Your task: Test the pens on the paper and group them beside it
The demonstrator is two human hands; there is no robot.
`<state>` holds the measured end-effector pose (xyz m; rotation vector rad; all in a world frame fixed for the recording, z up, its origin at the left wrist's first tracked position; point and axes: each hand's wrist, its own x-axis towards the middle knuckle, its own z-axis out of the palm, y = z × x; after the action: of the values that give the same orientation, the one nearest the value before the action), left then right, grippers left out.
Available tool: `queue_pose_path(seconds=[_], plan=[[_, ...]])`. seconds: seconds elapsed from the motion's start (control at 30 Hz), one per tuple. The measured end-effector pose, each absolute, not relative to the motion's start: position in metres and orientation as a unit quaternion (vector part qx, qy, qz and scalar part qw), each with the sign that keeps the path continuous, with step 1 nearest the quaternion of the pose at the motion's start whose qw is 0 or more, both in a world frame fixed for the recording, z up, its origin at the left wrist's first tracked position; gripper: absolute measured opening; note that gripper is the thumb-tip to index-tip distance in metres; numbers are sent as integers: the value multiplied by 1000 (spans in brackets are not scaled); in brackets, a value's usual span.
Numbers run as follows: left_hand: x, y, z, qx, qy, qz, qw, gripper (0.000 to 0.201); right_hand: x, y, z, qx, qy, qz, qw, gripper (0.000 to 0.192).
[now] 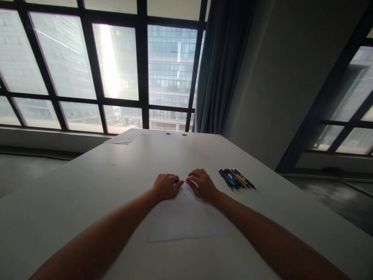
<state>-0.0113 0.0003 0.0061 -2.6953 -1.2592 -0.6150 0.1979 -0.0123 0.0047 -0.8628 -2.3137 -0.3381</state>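
Observation:
Over the far part of a white sheet of paper, my two hands meet fingertip to fingertip. Between them runs a thin dark pen, mostly hidden by the fingers. My left hand is closed around its left part, where a bit of black shows behind the thumb. With thumb and fingers, my right hand pinches the slim right end. A few faint pen marks show on the paper near the left wrist and below the fingers.
Several pens and markers lie side by side to the right of my hands on the white table. More paper sheets lie at the far left edge. Two dark round cable holes sit near the far edge, before windows and a curtain.

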Motion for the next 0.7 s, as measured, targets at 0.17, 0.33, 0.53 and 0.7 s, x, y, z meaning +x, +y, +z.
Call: queue_pose_path(seconds=[0.17,0.33,0.53,0.7], plan=[[-9,1,6,-862,-472,-180,53,50,222,5,6,-383,-811,-143,419,9],[-8,2,4,-852,-494,-168,50,49,245,20,7,-434,-723,-112,526,8],[-9,4,4,-857,-484,-167,54,49,234,16,3,-487,-726,-147,463,7],[-9,4,5,-866,-467,-167,60,48,221,8,3,-540,-739,-193,354,8]])
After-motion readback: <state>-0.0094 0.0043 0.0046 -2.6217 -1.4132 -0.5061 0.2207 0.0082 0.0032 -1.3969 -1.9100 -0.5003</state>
